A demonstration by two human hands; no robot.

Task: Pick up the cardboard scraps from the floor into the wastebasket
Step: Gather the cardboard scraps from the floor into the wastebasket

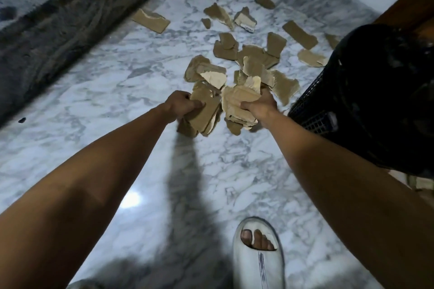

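The scraps (249,54) beyond the hands are tan brown, some with paler, cream torn faces; the bundles gripped in the left hand (180,105) and right hand (258,103) are the same tan. The floor (112,82) under the hands is white marble with grey veining. Right of the right hand, the basket (366,91) is black mesh. Near the arms, the slipper (258,258) is white with dark stripes
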